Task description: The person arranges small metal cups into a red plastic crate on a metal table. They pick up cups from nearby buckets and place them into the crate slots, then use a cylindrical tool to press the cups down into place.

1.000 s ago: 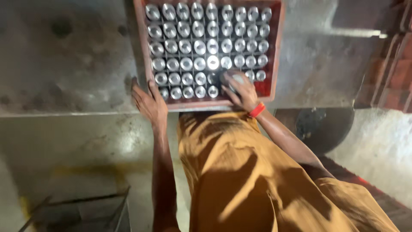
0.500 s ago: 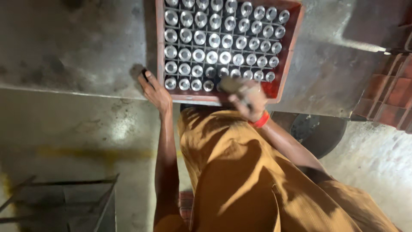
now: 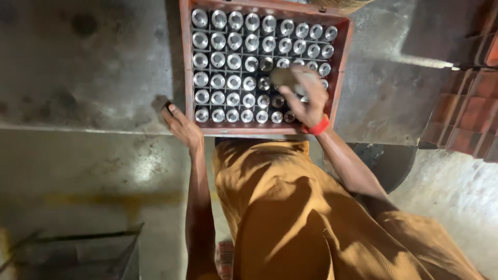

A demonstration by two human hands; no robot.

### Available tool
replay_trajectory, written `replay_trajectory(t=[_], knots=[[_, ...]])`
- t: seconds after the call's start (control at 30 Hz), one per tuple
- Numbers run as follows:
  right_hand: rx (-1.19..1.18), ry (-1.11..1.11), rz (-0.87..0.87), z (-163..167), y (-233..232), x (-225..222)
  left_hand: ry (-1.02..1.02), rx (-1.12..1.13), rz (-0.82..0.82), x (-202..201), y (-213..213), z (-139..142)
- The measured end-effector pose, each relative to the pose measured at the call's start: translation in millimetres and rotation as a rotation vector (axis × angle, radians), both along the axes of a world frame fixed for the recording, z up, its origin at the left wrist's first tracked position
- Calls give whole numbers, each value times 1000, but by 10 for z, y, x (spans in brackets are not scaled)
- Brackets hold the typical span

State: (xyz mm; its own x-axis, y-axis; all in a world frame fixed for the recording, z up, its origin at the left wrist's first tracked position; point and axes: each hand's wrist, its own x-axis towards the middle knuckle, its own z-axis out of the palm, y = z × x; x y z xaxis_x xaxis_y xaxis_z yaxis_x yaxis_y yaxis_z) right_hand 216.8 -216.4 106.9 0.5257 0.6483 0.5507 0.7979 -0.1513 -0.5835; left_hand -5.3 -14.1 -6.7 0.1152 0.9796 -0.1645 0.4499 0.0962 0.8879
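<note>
While an orange-brown garment [image 3: 295, 207] fills the nearest part of the view, both forearms reach away from it toward a red crate [image 3: 185, 67] standing on a grey concrete bench [image 3: 88, 67]. Down at the lower left, nearer than the bench, a dark wire frame [image 3: 78, 249] shows blurred on the floor.

At the crate's near left corner rests the left hand [image 3: 181, 124], its fingers [image 3: 170, 110] close together and lying against the bench edge just beside the crate wall; whether they grip anything I cannot tell. To the right, the right hand [image 3: 306, 98], with a red band [image 3: 317, 127] at the wrist, is above the crate's near right part. Its fingers [image 3: 311, 85] are curled around a bottle [image 3: 282, 77], whose dim rounded top shows at the fingertips, blurred.

Beyond the hands, the crate's grid of compartments holds rows of bottles with shiny silver caps [image 3: 233, 62], standing upright and packed side by side. Farther right, well apart from the crate, reddish bricks [image 3: 467, 103] are stacked.
</note>
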Motion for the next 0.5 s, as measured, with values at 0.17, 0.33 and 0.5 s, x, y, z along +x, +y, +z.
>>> replay_trajectory(t=[0.17, 0.33, 0.5], knots=[[-209, 138, 14, -81, -264, -11, 108, 55, -3, 51, 17, 56], [44, 69, -15, -100, 26, 168, 319, 86, -75, 31, -4, 94], [-261, 135, 102, -87, 261, 334, 312, 162, -103, 16, -8, 97]])
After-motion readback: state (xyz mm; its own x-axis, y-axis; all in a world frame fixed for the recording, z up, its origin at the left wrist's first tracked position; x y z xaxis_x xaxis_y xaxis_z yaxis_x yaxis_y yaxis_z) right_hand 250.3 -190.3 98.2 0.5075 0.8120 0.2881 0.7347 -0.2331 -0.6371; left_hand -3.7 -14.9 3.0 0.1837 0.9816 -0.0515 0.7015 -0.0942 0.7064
